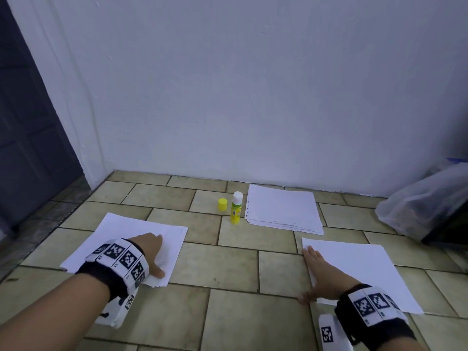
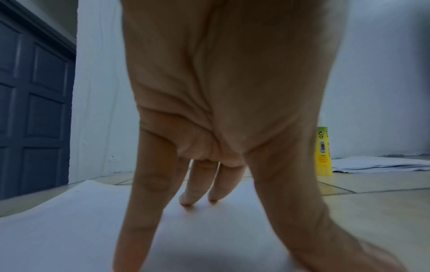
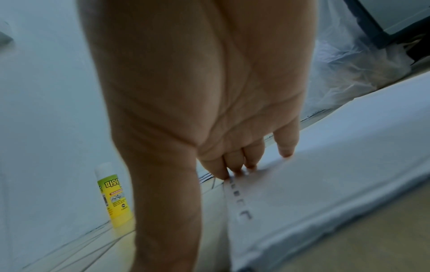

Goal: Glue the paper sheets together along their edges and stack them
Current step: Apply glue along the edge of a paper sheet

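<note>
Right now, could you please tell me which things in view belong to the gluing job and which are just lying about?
Belongs to the job:
- glue stick, uncapped
- yellow cap
- punched paper stack
- left paper pile under left hand
- right sheet under right hand

Lying about:
- plastic bag
- dark door

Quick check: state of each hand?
Left hand: open, fingers pressing the left paper stack.
Right hand: open, flat on the right sheet edge.

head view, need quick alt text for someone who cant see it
Two hands press flat on white paper on a tiled floor: the left hand on a small stack of sheets, the right hand on the left edge of a paper sheet. Behind stand an uncapped glue stick, its yellow cap and another paper stack.
</note>
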The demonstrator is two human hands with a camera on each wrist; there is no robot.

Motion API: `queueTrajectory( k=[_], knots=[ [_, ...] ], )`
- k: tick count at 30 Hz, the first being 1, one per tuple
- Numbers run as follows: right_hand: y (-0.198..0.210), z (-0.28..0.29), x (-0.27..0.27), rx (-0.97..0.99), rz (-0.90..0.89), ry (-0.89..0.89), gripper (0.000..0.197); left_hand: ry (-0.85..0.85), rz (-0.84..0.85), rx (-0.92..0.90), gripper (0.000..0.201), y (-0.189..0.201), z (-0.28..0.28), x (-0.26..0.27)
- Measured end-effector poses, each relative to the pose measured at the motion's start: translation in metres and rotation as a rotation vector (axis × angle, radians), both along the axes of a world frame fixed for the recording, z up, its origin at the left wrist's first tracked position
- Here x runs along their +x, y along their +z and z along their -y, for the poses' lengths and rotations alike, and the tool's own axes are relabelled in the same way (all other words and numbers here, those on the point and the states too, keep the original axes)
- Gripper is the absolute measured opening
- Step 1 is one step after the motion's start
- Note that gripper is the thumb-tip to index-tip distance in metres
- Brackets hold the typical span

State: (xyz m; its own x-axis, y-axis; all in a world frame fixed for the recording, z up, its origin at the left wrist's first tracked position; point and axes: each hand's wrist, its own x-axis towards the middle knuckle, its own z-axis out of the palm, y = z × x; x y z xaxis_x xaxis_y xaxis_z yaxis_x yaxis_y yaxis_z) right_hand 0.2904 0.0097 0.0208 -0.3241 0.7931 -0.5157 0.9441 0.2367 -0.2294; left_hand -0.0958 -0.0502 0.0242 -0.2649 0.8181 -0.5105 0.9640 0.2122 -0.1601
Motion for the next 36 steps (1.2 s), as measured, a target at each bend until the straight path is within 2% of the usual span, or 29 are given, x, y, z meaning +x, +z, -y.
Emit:
queueTrajectory(
  k=[3,4,7,8,12,14,16,20,23,24,28,31,36],
  knots=[
    [-0.001,-0.001,0.002,0.007,-0.043,-0.002,0.160,-0.023,-0.008,-0.024,0.093,0.003,-0.001,-0.004],
    [-0.001,-0.001,0.003,0.009,-0.057,-0.007,0.156,-0.029,-0.005,-0.023,0.085,0.005,-0.001,-0.003],
    [-0.004,-0.001,0.004,0.039,-0.095,-0.035,0.123,-0.087,-0.025,-0.011,0.049,0.013,-0.004,0.001],
    [-0.003,-0.002,0.003,0.051,-0.096,-0.039,0.116,-0.105,-0.035,-0.006,0.042,0.016,-0.005,0.004],
    [-0.001,-0.011,0.003,0.129,-0.098,-0.067,0.077,-0.136,0.002,0.045,0.036,0.036,-0.008,0.037],
    [0.001,-0.014,0.005,0.174,-0.089,-0.062,0.058,-0.161,0.118,0.134,0.045,0.046,-0.007,0.067],
    [0.002,-0.017,0.008,0.197,-0.076,-0.047,0.055,-0.211,0.272,0.181,0.055,0.054,-0.005,0.103],
    [-0.003,-0.022,0.012,0.281,-0.090,-0.044,0.049,-0.322,0.344,0.113,0.023,0.046,-0.007,0.160],
    [-0.008,-0.024,0.013,0.311,-0.070,-0.051,0.043,-0.349,0.345,0.033,0.062,0.028,-0.015,0.173],
    [-0.009,-0.024,0.014,0.319,-0.045,-0.046,0.042,-0.351,0.347,0.033,0.067,0.025,-0.016,0.173],
    [-0.006,-0.026,0.014,0.282,-0.032,-0.016,0.041,-0.402,0.396,0.063,0.045,0.013,-0.022,0.154],
    [-0.002,-0.026,0.016,0.287,-0.043,-0.004,0.040,-0.472,0.426,0.107,0.064,0.008,-0.020,0.138],
    [-0.005,-0.030,0.019,0.318,-0.043,0.047,0.018,-0.460,0.304,0.200,0.066,0.005,-0.023,0.126]
  ],
)
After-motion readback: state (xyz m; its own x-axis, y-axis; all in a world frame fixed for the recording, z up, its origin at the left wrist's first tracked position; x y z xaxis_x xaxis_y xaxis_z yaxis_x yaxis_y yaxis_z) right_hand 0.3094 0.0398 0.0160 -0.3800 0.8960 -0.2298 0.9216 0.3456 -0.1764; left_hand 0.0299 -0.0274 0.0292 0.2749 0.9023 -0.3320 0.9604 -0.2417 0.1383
